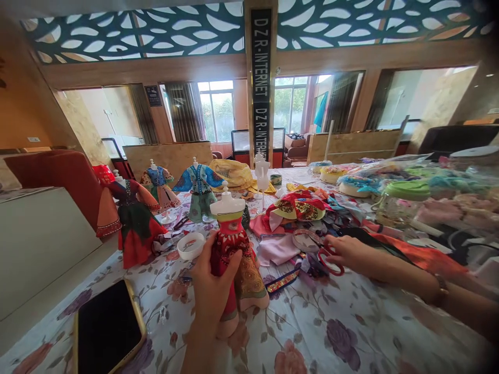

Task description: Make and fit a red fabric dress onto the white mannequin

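My left hand (216, 283) is wrapped round the lower body of a small dress form (234, 239), which stands upright in a red, patterned outfit with a yellow-green top edge. Off to the right, my right hand (345, 252) has its fingers closed on the red handles of a pair of scissors (331, 264). The scissors' blades point left, by a clear round roll (306, 240) among fabric scraps. A pink cloth (276, 250) and a trim strip with a dark blue edge (283, 282) lie between the two hands.
A phone (109, 330) lies at the front left. A white bowl (191, 246) sits left of the held form. Behind are dressed forms in red-black (136, 223) and blue (198, 187), and a bare one (262, 176). A green-lidded jar (403, 202) and fabric heaps fill the right.
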Available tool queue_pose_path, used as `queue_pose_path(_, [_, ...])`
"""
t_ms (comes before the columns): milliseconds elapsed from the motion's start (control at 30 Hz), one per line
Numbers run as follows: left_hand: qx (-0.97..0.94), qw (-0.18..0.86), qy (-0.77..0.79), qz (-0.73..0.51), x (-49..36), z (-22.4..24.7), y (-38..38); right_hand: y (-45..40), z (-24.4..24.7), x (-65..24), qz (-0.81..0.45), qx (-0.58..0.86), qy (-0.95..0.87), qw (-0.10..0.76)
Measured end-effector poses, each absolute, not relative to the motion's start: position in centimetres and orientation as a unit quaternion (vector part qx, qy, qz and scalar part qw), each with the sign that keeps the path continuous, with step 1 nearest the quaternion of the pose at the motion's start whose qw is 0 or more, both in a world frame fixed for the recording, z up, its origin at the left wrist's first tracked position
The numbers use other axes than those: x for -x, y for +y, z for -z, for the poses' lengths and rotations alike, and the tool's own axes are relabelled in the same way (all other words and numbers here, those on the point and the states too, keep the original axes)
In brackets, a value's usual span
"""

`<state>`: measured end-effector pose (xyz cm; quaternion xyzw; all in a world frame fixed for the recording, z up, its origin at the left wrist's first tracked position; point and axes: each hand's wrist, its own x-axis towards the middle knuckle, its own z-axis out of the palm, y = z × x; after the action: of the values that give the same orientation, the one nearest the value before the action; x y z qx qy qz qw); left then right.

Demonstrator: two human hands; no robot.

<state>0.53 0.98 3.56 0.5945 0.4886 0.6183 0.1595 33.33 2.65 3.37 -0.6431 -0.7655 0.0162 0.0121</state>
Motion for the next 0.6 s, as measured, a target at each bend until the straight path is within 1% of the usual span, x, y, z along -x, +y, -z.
queue_pose_path(133, [-0.596, 0.141, 0.492, -0.619, -0.6, -3.4, 1.0, 4.1, -4.2, -33.3, -0.012, 0.640, -0.768, 0.019])
queue_pose_path(267, [-0.586, 0.115, 0.497, -0.630, -1.0, -3.4, 0.6, 5.9, -2.5, -32.8, 0.002, 0.642, -0.767, 0.018])
queue_pose_path(367, [-0.572, 0.118, 0.483, -0.653, -1.3, -3.4, 0.3, 6.8, -1.3, -32.6, 0.012, 0.645, -0.764, 0.022])
queue_pose_path(600, [-0.576, 0.112, 0.477, -0.655, -1.3, -3.3, 0.3, 5.3, -1.9, -33.9, 0.039, 0.643, -0.763, 0.045])
